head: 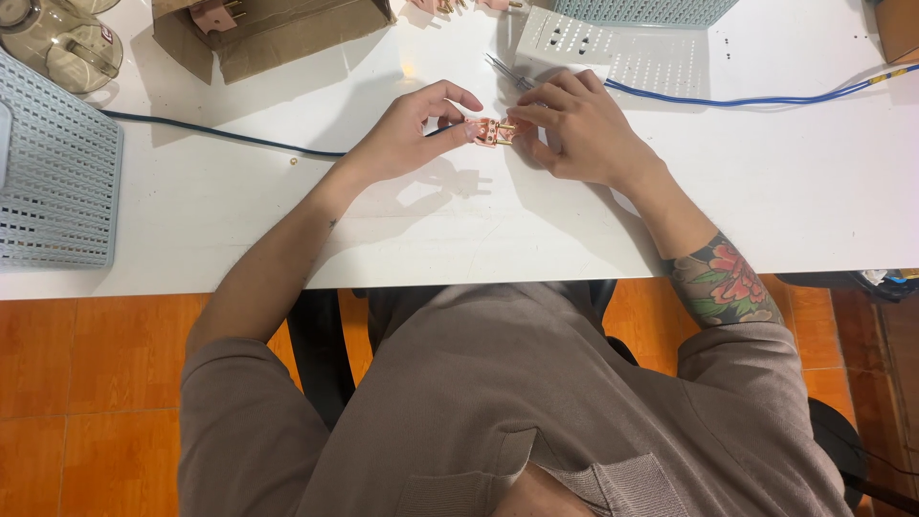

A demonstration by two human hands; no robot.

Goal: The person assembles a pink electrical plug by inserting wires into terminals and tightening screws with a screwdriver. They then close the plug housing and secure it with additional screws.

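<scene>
The left hand point(407, 134) and right hand point(574, 129) meet over the white table point(239, 211), both pinching one small pink plug part point(493, 131) with brass prongs between their fingertips. A dark cable point(220, 134) runs leftward from it (past a grey perforated basket point(53, 172)); a blue cable point(756, 99) and a cardboard box point(278, 33) lie beyond.

Two hands, one small plug part on a white worktable

Counted: two bare hands, the left hand point(407, 134) and right hand point(574, 129), pinching one pink plug piece point(493, 131) with brass pins; two perforated grey-blue baskets, one point(57, 182) at the left edge, one point(641, 10) at the top; two cables, one dark point(220, 137), one blue point(756, 100); one cardboard box point(278, 33); one white perforated plate point(613, 48); one clear container point(57, 43).
</scene>
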